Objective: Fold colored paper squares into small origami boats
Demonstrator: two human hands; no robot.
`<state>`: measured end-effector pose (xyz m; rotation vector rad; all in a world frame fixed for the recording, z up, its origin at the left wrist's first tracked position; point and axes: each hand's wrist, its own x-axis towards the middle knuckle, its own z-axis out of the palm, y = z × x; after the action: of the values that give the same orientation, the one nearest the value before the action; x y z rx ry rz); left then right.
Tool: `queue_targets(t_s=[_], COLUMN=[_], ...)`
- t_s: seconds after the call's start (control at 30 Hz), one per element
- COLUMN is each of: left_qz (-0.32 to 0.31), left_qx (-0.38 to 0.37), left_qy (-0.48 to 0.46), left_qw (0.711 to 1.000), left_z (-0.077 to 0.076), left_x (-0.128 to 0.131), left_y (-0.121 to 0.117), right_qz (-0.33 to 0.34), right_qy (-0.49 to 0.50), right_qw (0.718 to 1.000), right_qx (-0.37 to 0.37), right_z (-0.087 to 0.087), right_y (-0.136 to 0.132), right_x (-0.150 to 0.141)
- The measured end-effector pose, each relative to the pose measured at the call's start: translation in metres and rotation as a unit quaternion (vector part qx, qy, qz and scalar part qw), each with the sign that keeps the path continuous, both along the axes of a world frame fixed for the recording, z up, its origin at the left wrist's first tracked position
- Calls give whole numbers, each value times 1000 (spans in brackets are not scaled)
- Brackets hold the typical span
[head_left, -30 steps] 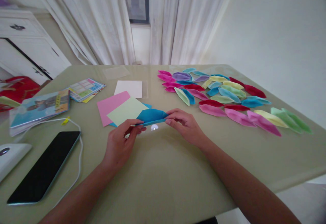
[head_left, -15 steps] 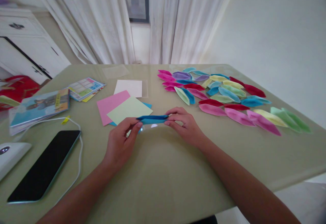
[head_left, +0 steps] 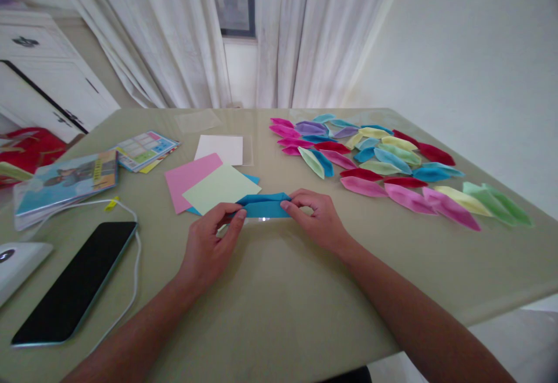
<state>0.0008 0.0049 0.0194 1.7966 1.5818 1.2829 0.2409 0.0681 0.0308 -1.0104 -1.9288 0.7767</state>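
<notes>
A folded strip of blue paper (head_left: 264,205) is stretched between my two hands above the near middle of the table. My left hand (head_left: 213,242) pinches its left end between thumb and fingers. At the other end, my right hand (head_left: 319,215) grips it with the thumb on the near face. Its upper edge shows a folded flap with slanted corners. Just behind my left hand lie a pale green sheet (head_left: 222,190), a pink sheet (head_left: 187,175) and a partly covered blue sheet (head_left: 253,181).
Several folded paper boat shapes (head_left: 364,188) in many colours spread over the table's right side. A white sheet (head_left: 218,150) lies behind the coloured ones. On the left are a phone (head_left: 76,281), a white cable (head_left: 138,261), a white device (head_left: 21,267) and booklets (head_left: 70,182).
The blue strip has tilted in my hands, so more of its near face and the folded flap show. My right thumb has moved up onto that face.
</notes>
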Motion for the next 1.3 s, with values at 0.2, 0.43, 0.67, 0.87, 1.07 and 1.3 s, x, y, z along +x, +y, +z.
queue_targets(t_s=[0.2, 0.43, 0.67, 0.87, 1.07, 1.3], left_qz=[-10, -35, -82, -104, -115, -126], left_qx=[-15, -43, -36, -20, -6, 11], left_qy=[33, 62, 110, 141, 171, 183], left_qw=[999, 997, 990, 984, 979, 975], left_z=[0, -7, -10, -12, -13, -15], left_x=[0, -3, -9, -14, -13, -14], left_y=[1, 5, 10, 11, 10, 10], right_qz=[-3, -8, 5, 47, 108, 116], right_qy=[-33, -83, -117, -163, -246, -257], right_qw=[999, 997, 993, 985, 960, 956], right_qx=[16, 5, -7, 17, 74, 79], right_z=[-3, -5, -2, 2, -1, -1], right_y=[1, 1, 1, 4, 8, 6], right_x=[-1, -2, -1, 4, 13, 12])
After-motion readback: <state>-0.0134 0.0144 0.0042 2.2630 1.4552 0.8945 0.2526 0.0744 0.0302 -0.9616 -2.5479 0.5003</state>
